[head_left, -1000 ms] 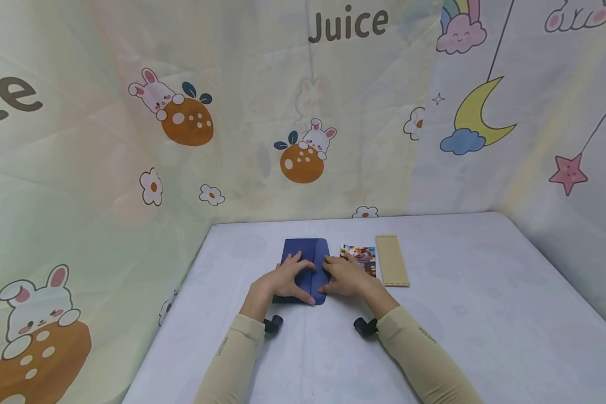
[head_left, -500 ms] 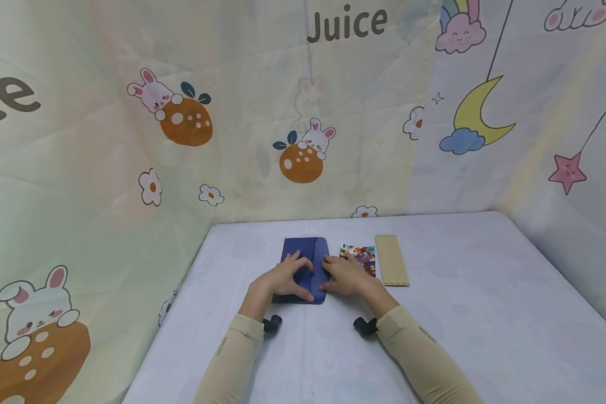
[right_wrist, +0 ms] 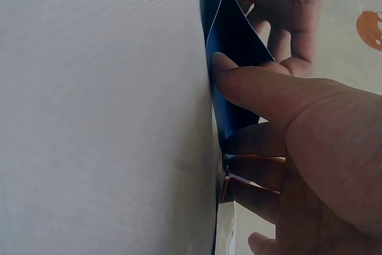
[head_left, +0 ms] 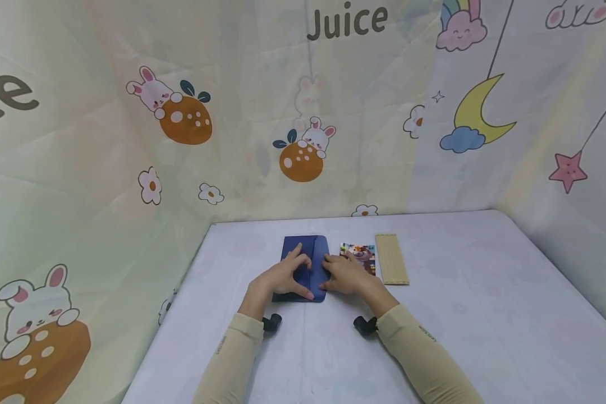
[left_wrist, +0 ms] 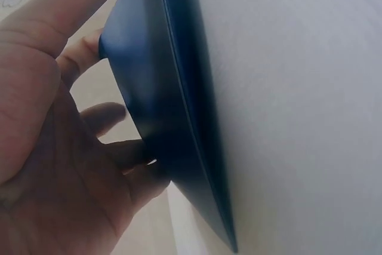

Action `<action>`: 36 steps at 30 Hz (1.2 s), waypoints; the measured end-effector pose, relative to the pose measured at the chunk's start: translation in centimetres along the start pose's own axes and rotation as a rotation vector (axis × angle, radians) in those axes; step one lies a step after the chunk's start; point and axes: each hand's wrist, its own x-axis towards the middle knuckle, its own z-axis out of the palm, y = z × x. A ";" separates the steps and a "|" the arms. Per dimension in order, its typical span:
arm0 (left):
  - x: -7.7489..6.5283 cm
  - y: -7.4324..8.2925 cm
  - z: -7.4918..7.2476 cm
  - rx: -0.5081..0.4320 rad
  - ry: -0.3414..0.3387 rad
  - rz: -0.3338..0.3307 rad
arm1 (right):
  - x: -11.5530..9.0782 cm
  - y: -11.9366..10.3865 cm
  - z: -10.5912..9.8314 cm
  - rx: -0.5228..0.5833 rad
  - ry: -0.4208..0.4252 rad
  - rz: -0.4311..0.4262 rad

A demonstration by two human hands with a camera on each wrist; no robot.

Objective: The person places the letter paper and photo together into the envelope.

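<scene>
A dark blue envelope point(head_left: 308, 242) lies on the table with its rounded flap point(head_left: 321, 249) spread to the right. My left hand point(head_left: 283, 278) lies over the body, thumb and index finger pinching the upper panel near the mouth. That panel bows upward in the left wrist view, where the envelope point(left_wrist: 161, 88) covers some fingertips. The mouth gapes in the right wrist view, showing the dark inside point(right_wrist: 239, 40). My right hand point(head_left: 348, 275) presses the flap with thumb and fingertips. It partly hides a colourful cartoon picture card point(head_left: 365, 255).
Right of the card lies a beige ribbed strip point(head_left: 392, 259). A white cloth covers the table point(head_left: 449, 314). Printed curtains point(head_left: 242, 140) stand behind and at both sides. Black wrist cameras point(head_left: 365, 327) hang under both cuffs.
The left index finger has drawn in slightly, and the gap between it and the thumb is narrower. The right hand has stayed on the flap; the card and strip have not moved.
</scene>
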 end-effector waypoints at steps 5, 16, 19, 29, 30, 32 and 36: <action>0.0 0.0 -0.1 -0.004 0.022 0.024 | 0.0 0.0 0.0 0.004 -0.001 0.001; 0.0 -0.5 -0.4 -0.024 0.058 0.033 | 0.0 0.0 -0.1 -0.002 -0.002 0.003; 0.0 -0.7 -0.5 -0.052 0.063 0.045 | 0.0 0.0 -0.1 0.002 -0.007 0.009; 0.0 -1.1 -0.9 -0.099 0.100 0.092 | -0.2 -0.1 -0.2 0.008 -0.011 0.015; 0.0 -1.1 -1.0 -0.100 0.105 0.088 | -0.2 -0.2 -0.2 0.006 -0.010 0.012; -0.1 -1.1 -1.0 -0.107 0.109 0.078 | -0.2 -0.2 -0.2 0.000 -0.011 0.010; -0.2 -1.3 -1.3 -0.138 0.107 0.073 | -0.3 -0.2 -0.2 -0.002 -0.007 0.006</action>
